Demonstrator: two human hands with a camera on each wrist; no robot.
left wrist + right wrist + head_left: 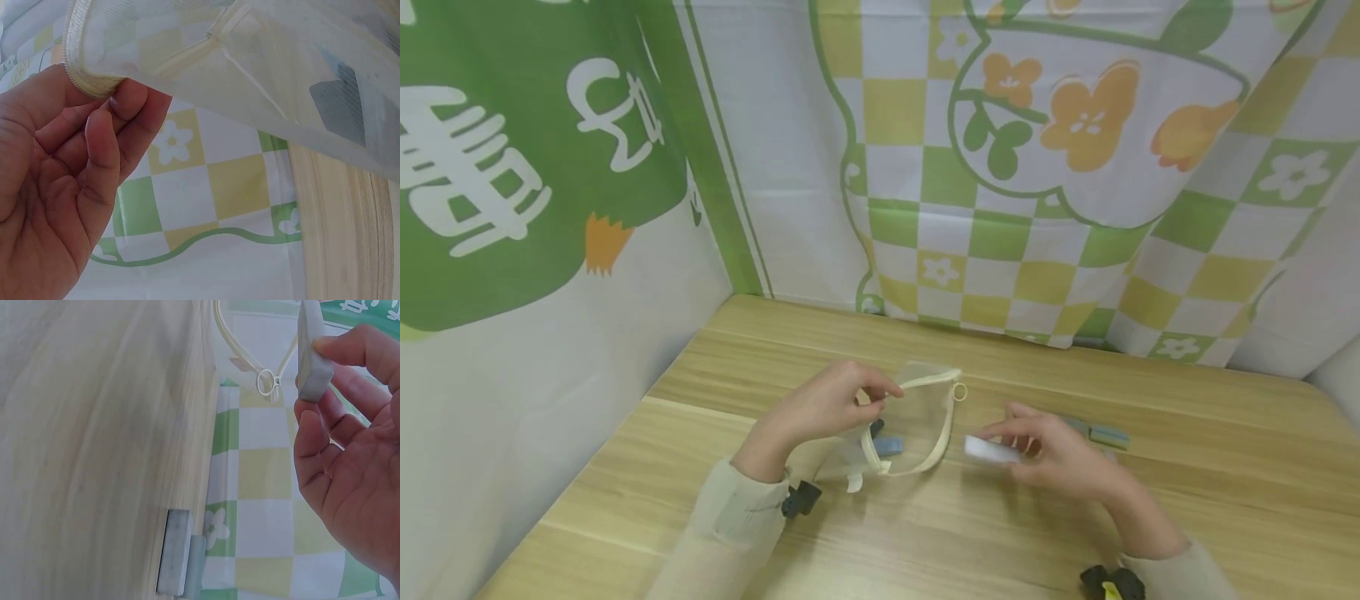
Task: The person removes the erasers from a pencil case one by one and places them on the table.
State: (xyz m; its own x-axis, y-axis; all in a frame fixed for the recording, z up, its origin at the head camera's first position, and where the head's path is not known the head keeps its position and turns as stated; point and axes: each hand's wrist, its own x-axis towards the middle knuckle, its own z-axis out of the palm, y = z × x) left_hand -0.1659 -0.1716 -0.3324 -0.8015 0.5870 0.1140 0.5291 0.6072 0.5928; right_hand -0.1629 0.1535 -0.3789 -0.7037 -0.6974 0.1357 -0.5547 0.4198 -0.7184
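A translucent mesh zip pouch (943, 442) with a cream zipper stands with its mouth spread wide, facing right. My left hand (820, 406) pinches the zipper edge (94, 84) between thumb and fingers. Through the mesh show a small blue block (889, 446) and a dark piece (876, 427) whose kind is unclear. To the right of the mouth, apart from it, my right hand (1060, 450) holds a small white rectangular block (988, 450) between thumb and fingers. In the right wrist view this block (312, 359) looks thick, with bevelled corners.
Grey-green blocks (1108, 436) lie on the wooden table (1225, 483) just beyond my right hand. A ring pull (960, 392) hangs from the pouch's zipper. Behind the table's far edge hangs a checked, flowered cloth (992, 233); another cloth covers the left side.
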